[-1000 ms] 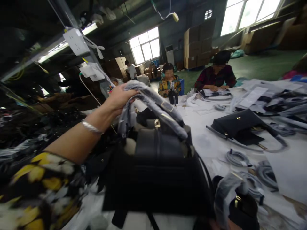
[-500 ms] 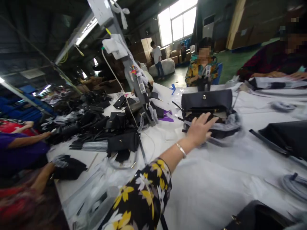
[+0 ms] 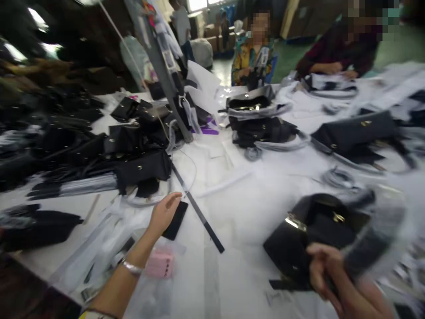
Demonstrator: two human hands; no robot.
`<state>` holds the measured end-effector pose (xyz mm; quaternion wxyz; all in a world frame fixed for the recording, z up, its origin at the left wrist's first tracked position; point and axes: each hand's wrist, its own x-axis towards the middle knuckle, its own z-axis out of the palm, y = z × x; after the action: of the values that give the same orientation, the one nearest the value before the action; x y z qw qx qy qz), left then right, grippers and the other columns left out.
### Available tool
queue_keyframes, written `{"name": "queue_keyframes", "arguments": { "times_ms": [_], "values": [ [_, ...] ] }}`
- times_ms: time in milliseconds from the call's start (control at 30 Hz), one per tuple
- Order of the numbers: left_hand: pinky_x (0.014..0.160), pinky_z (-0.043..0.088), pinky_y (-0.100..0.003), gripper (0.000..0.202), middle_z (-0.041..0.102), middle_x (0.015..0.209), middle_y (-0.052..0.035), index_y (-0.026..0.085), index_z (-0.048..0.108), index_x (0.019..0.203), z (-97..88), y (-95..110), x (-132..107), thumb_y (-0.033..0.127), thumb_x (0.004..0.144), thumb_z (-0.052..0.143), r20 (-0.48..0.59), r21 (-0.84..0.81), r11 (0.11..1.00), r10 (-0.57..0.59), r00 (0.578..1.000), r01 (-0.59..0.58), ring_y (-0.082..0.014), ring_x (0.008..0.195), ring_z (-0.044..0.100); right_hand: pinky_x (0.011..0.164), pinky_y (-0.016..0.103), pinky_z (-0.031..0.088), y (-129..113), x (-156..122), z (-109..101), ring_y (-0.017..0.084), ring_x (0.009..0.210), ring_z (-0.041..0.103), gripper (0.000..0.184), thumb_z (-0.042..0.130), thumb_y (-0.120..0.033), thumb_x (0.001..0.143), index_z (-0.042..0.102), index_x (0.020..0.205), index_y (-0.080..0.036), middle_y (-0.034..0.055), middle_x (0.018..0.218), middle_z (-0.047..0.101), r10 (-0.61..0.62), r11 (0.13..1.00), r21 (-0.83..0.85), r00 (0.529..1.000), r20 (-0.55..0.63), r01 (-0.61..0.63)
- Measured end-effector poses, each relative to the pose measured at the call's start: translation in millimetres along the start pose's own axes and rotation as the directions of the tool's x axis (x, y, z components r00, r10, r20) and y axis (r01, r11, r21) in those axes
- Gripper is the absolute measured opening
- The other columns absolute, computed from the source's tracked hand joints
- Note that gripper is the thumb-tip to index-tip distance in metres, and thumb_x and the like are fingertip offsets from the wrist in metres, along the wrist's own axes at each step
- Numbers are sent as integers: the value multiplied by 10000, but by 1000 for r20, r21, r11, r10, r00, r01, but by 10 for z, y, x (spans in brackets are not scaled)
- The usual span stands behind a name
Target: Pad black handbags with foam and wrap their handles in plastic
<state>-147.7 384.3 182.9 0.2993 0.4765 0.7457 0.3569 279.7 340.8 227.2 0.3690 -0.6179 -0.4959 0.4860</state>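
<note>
The right hand (image 3: 341, 283) is gripping a black bag (image 3: 310, 237), its fingers closing on the near side, while the bag's body is extending ahead and to the left of that hand. A plastic-wrapped strap (image 3: 378, 226) is curving beside it. The left hand (image 3: 164, 215) is hovering with bent fingers close together; whether they are pinching anything, I cannot tell. A flat black object (image 3: 177, 221) is lying just to its right.
</note>
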Motion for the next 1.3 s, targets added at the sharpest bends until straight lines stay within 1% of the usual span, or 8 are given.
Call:
{"name": "queue_keyframes", "arguments": {
  "times_ms": [100, 200, 300, 500, 667, 900, 1133, 1300],
  "values": [
    [992, 521, -386, 426, 694, 1227, -91, 204, 664, 1179, 532, 63, -531, 512, 902, 562, 289, -159, 987, 61, 955, -15, -272, 1127, 654, 392, 227, 309, -219, 49, 50, 88, 382, 353, 472, 411, -624, 967, 614, 1005, -199, -35, 496, 478, -50, 989, 138, 999, 8, 48],
    [1013, 519, -409, 607, 507, 1478, -120, 253, 443, 1455, 1099, 163, -1110, 513, 918, 556, 517, -338, 941, 207, 831, -24, -284, 1314, 528, 389, 192, 241, -568, 82, 93, 47, 382, 315, 434, 458, -579, 985, 620, 1026, -178, -55, 514, 502, -209, 973, 111, 975, 77, 200],
    [1144, 374, -536, 1084, 188, 1646, -92, 350, 90, 1573, 1454, 270, -1513, 522, 753, 778, 521, -412, 894, 392, 758, -179, -343, 1494, 209, 397, 167, 223, -1001, -84, 183, 18, 362, 269, 401, 419, -504, 1029, 617, 994, -158, -78, 493, 485, -446, 890, 144, 892, 75, 433],
    [1216, 281, -540, 1302, 192, 1646, 9, 453, -8, 1547, 1242, 314, -2250, 541, 598, 878, 288, -539, 762, 567, 772, -359, -351, 1487, 225, 410, 126, 259, -1535, -912, 686, 3, 361, 252, 583, 209, -481, 1062, 656, 1024, -108, -100, 474, 388, -735, 675, 253, 605, 305, 693],
    [1231, 235, -540, 1171, 183, 1649, 2, 422, 58, 1557, 890, -319, -2953, 477, 688, 842, 67, -368, 766, 588, 806, -528, -359, 1494, 193, 376, 110, 259, -1293, -1742, 1167, 12, 380, 296, 589, 229, -525, 1044, 685, 1028, -154, -76, 533, 439, -786, 607, 386, 453, 422, 694],
    [1214, 242, -532, 976, 235, 1637, -60, 350, 182, 1558, 866, -1523, -3261, 312, 777, 765, 148, -300, 801, 575, 805, -517, -328, 1489, 218, 355, 147, 291, -251, -2237, 1646, 34, 359, 356, 484, 434, -596, 982, 635, 1002, -156, -66, 545, 517, -568, 820, 443, 613, 550, 362],
    [1187, 331, -427, 721, 391, 1569, -36, 297, 395, 1495, 676, -1654, -3323, 296, 832, 679, 222, -258, 854, 507, 833, -451, -253, 1433, 375, 937, 357, 532, 505, -2105, 1277, 222, 1047, 665, 556, 579, -626, 898, 621, 1210, -167, 113, 1114, 704, -500, 842, 421, 781, 373, 338],
    [1052, 467, -439, 375, 696, 1229, -109, 197, 673, 1200, 116, -1709, -2868, 402, 922, 527, -31, -138, 934, 330, 944, -331, -260, 1154, 640, 1079, 470, 451, 1215, -2090, 1212, 272, 1233, 585, 527, 500, -653, 921, 674, 1124, -199, 120, 1280, 647, -423, 785, 393, 878, -225, 479]
  ]
}}
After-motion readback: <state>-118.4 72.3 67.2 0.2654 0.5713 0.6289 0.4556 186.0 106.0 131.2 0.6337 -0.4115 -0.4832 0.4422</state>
